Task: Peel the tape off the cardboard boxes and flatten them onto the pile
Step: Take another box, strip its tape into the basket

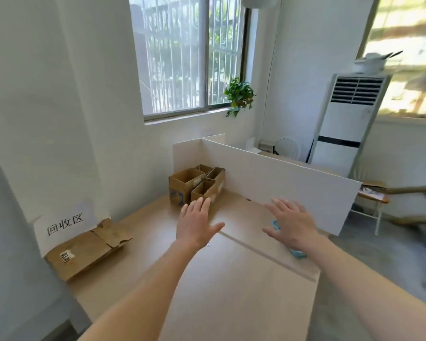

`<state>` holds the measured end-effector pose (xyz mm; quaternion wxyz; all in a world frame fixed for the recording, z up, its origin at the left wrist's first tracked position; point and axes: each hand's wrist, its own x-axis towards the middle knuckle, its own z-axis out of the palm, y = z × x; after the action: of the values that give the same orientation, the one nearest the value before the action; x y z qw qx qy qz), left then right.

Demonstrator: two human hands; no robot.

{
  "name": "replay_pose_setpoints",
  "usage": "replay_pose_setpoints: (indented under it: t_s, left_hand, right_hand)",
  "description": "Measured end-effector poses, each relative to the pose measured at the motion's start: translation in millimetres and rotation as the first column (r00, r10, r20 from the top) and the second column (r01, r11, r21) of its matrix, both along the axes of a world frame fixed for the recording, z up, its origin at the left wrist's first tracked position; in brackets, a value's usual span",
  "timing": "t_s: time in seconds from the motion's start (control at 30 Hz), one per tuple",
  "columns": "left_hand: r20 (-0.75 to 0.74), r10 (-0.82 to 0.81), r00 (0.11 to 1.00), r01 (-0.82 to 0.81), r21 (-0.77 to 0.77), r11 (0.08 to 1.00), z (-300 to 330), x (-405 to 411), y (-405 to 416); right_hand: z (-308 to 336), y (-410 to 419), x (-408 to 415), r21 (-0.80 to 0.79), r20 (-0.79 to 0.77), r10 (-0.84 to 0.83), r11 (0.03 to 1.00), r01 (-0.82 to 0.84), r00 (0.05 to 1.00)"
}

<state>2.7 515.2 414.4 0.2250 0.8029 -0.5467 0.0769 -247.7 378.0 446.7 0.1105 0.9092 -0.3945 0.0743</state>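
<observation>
I've got the worktop (158,222) filling the lower half of the frame, white partition (280,178) along its far right edge. Flattened cardboard pile (84,252) sits lower left, under a paper sign (64,223). Open cardboard boxes (197,184) cluster at centre, against the partition's corner. Both arms reach forward: left hand (197,223) released, fingers spread straight, holding nothing, just short of the boxes. Right hand (290,222) likewise spread and empty, right of centre, over a small blue object (298,253) I can't identify.
</observation>
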Motion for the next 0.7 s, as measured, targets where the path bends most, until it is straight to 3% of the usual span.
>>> replay_pose_setpoints:
  t_s: [0.17, 0.3, 0.7]
  left_hand:
    - [-0.035, -0.017, 0.999, 0.017, -0.023, 1.000, 3.7, -100.7, -43.8]
    - [-0.004, 0.007, 1.000, -0.008, -0.027, 1.000, 5.6, -140.7, -73.0]
    - [-0.035, 0.098, 0.995, -0.100, -0.071, 0.992, 0.8, -115.2, -207.2]
  right_hand:
    - [15.9, -49.2, -113.8, 0.014, -0.014, -0.013, 1.000, 0.013, 1.000]
    - [20.4, -89.2, -154.8, 0.032, 0.003, -0.008, 0.999, 0.008, 1.000]
    - [11.6, -221.1, -119.8, -0.013, -0.011, 0.157, 0.987, -0.158, 0.987]
